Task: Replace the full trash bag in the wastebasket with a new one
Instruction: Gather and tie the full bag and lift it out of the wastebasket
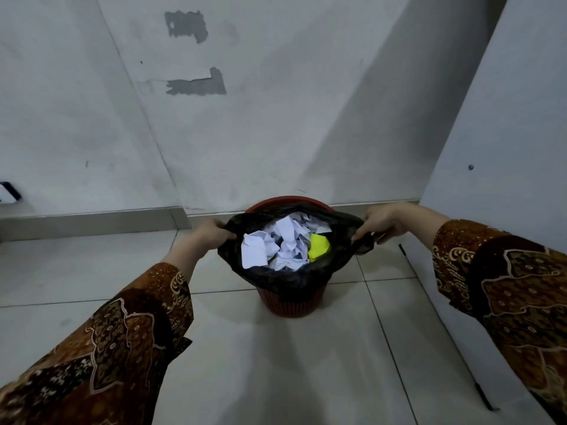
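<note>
**Hands gripping opposite sides of the full bag's rim over the wastebasket**

Left hand [211, 236] is closing its fingers on the left edge of the black trash bag [285, 279], knuckles facing up, with the forearm reaching in from the lower left in a brown patterned sleeve [122, 329]. To its left, pale floor tiles [76, 271] are lying bare as far as the skirting [92, 220] at the foot of the grey wall [260, 118], giving open room on that side; a small dark-edged object at the far left edge is too cropped to identify.

At centre, the bag is sitting in the red-brown wastebasket [290, 306], which is standing upright on the tiles just in front of the wall corner. The bag's mouth is being held wide and raised off the basket's rim, so that the far red rim [285, 201] is showing behind it. Crumpled white paper [276, 243] is filling the bag nearly to the top, with a yellow-green piece [319, 246] lying toward the right. Bare tile is extending in front of the basket toward the camera.

Right hand [385, 222] is pinching the right edge of the bag, with bunched plastic hanging below the fingers, and its sleeved forearm is entering from the right. Beyond it a white panel [506, 118] is rising close by, narrowing the free space on that side.
</note>
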A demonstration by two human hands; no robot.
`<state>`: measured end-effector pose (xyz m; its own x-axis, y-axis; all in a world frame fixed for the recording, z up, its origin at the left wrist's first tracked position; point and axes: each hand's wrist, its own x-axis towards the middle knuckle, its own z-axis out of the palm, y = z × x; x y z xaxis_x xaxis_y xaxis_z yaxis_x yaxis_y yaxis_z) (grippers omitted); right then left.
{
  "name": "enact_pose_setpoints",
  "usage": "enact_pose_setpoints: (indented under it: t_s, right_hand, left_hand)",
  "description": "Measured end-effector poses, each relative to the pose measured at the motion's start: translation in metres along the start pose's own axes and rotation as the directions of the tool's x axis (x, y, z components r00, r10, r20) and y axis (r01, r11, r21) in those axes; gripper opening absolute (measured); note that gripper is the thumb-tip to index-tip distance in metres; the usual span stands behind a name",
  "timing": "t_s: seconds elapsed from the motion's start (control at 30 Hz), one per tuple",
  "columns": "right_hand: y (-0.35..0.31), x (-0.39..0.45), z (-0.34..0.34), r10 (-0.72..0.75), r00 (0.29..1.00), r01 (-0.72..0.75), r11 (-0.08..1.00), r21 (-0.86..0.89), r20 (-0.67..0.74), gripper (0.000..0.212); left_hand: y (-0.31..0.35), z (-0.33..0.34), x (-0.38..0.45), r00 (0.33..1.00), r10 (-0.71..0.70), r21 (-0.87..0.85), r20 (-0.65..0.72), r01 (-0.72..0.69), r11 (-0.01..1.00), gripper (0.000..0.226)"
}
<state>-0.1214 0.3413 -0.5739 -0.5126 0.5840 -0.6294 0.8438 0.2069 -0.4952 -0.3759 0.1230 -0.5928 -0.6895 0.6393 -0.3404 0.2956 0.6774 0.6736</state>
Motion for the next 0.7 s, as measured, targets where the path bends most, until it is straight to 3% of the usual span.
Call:
enact_pose_setpoints:
  t_s: [0.1, 0.17, 0.3, 0.4, 0.47, 0.57, 0.63, 0.7]
  right_hand:
    - [-0.002, 0.001, -0.002, 0.007, 0.999, -0.015, 0.966, 0.257, 0.033, 0.019]
    - [-0.004, -0.002, -0.004, 0.046, 0.997, -0.066, 0.924, 0.377, 0.063, 0.014]
    - [-0.007, -0.010, -0.003, 0.135, 0.982, -0.156, 0.973, 0.170, 0.132, 0.025]
    - [-0.012, -0.014, -0.003, 0.098, 0.970, -0.150, 0.961, 0.232, 0.224, 0.020]
    - [-0.015, -0.015, -0.004, -0.006, 0.968, -0.096, 0.914, 0.394, 0.251, 0.022]
    - [-0.019, -0.013, -0.010, -0.130, 0.984, 0.022, 0.774, 0.633, 0.125, 0.014]
    - [-0.020, -0.009, -0.013, -0.108, 0.994, 0.080, 0.759, 0.646, 0.005, 0.012]
    - [-0.019, -0.006, -0.014, -0.051, 0.987, 0.127, 0.822, 0.554, -0.152, 0.009]
  left_hand:
    - [-0.002, -0.006, 0.000, 0.988, -0.094, -0.114, 0.120, 0.108, 0.988, 0.033]
    - [0.000, -0.010, -0.003, 0.972, -0.146, -0.096, 0.185, 0.166, 0.981, 0.028]
    - [0.010, -0.021, -0.018, 0.951, -0.244, 0.160, 0.192, 0.215, 0.963, 0.036]
    - [0.014, -0.027, -0.028, 0.932, -0.279, 0.241, 0.232, 0.223, 0.944, 0.041]
    - [0.015, -0.032, -0.026, 0.958, -0.220, 0.184, 0.186, 0.186, 0.965, 0.029]
    - [0.017, -0.038, -0.015, 0.992, -0.093, -0.137, 0.090, 0.105, 0.985, 0.031]
    - [0.022, -0.038, -0.012, 0.998, -0.012, -0.266, -0.058, -0.004, 0.964, 0.016]
    - [0.029, -0.039, -0.008, 0.974, 0.047, -0.271, -0.222, -0.108, 0.956, 0.015]
